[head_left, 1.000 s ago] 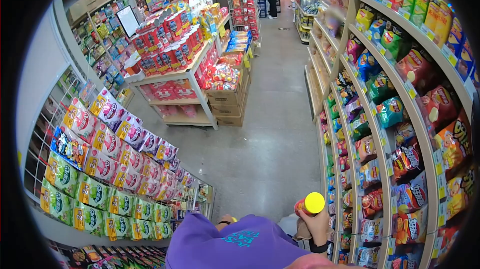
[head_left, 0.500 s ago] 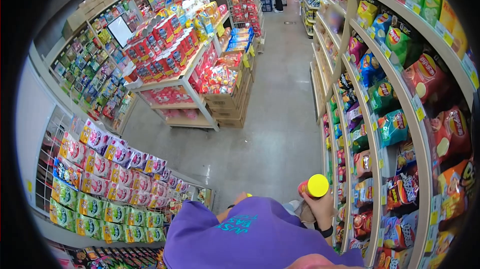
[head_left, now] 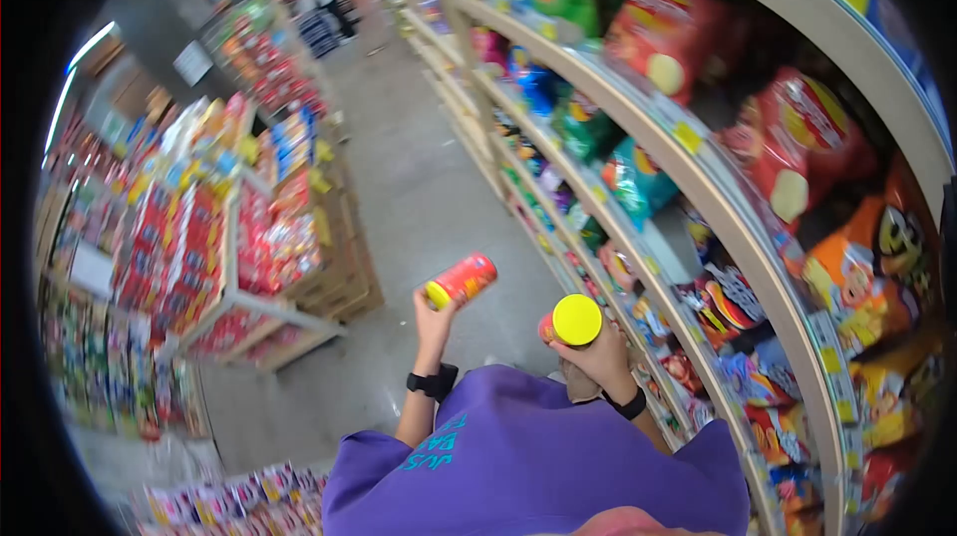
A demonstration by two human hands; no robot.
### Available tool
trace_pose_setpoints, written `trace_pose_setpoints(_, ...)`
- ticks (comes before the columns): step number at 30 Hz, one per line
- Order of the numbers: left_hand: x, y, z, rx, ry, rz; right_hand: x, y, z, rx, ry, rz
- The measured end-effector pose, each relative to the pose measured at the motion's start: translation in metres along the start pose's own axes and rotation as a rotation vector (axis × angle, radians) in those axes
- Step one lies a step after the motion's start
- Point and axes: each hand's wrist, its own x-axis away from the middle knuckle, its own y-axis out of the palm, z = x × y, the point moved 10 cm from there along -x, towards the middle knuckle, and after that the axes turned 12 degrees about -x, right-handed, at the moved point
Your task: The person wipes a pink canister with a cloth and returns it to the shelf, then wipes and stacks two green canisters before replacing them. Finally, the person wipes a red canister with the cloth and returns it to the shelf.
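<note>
My left hand (head_left: 435, 319) is closed round a red canister (head_left: 469, 280) with a yellow lid, tilted so that its lid faces toward my hand. A black watch (head_left: 432, 382) is on that wrist. In my right hand (head_left: 604, 357) is a second red canister with a yellow lid (head_left: 577, 320), its top turned up to me so that little of its side shows. That wrist carries a dark band (head_left: 630, 404). Both canisters are in front of my purple shirt (head_left: 558, 446), apart from each other.
Shelves (head_left: 618, 222) of bagged chips rise close on my right. To the left stands a display rack (head_left: 239, 282) with red packs and cartons. Hanging snack pouches (head_left: 234, 501) are at the lower left. A grey aisle floor (head_left: 399, 157) runs ahead, with a blurred person far off.
My view has turned to the right, toward the chip shelves. My left hand has risen from beside my shirt, bringing its canister into full view. The right hand still holds its canister.
</note>
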Motion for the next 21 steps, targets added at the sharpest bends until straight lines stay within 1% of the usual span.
trace_pose_setpoints(1, -0.011, 0.002, 0.045, 0.058, 0.041, -0.007, 0.002, -0.010, 0.010, 0.014, 0.027, 0.044)
trace_pose_setpoints(3, -0.035, 0.015, 0.111, 0.227, 0.133, -0.053, 0.006, -0.030, 0.010, 0.032, -0.068, 0.163)
trace_pose_setpoints(4, -0.042, 0.020, 0.149, 0.341, 0.202, -0.089, 0.007, -0.037, 0.011, 0.044, -0.052, 0.198)
trace_pose_setpoints(5, -0.046, 0.024, 0.187, 0.458, 0.268, -0.128, 0.010, -0.045, 0.013, 0.045, 0.017, 0.226)
trace_pose_setpoints(6, -0.047, 0.031, 0.216, 0.465, 0.278, -0.172, 0.014, -0.051, 0.016, 0.042, 0.088, 0.258)
trace_pose_setpoints(8, -0.036, 0.036, 0.291, 0.542, 0.549, -0.249, 0.017, -0.062, 0.012, 0.071, 0.142, 0.335)
trace_pose_setpoints(10, -0.019, 0.050, 0.354, 0.490, 0.825, -0.278, 0.021, -0.067, 0.010, 0.094, 0.204, 0.406)
trace_pose_setpoints(12, 0.009, 0.064, 0.410, 0.483, 1.217, -0.230, 0.020, -0.071, -0.003, 0.114, 0.151, 0.512)
trace_pose_setpoints(13, 0.013, 0.077, 0.422, 0.512, 1.293, -0.220, 0.021, -0.071, -0.005, 0.128, 0.173, 0.546)
trace_pose_setpoints(15, 0.033, 0.087, 0.450, 0.367, 1.493, -0.049, 0.020, -0.072, -0.009, 0.141, 0.219, 0.614)
trace_pose_setpoints(16, 0.035, 0.093, 0.453, 0.413, 1.504, -0.080, 0.021, -0.073, -0.016, 0.108, 0.219, 0.670)
trace_pose_setpoints(17, 0.035, 0.105, 0.457, 0.280, 1.486, -0.053, 0.023, -0.074, -0.023, 0.138, 0.230, 0.723)
trace_pose_setpoints(18, 0.036, 0.117, 0.462, 0.162, 1.471, -0.026, 0.022, -0.073, -0.027, 0.115, 0.257, 0.728)
trace_pose_setpoints(19, 0.035, 0.122, 0.464, 0.144, 1.441, -0.023, 0.020, -0.075, -0.033, 0.099, 0.277, 0.745)
trace_pose_setpoints(20, 0.033, 0.132, 0.465, 0.121, 1.453, -0.071, 0.015, -0.078, -0.052, 0.062, 0.315, 0.762)
trace_pose_setpoints(21, 0.033, 0.132, 0.466, 0.113, 1.452, -0.043, 0.012, -0.080, -0.069, 0.026, 0.347, 0.786)
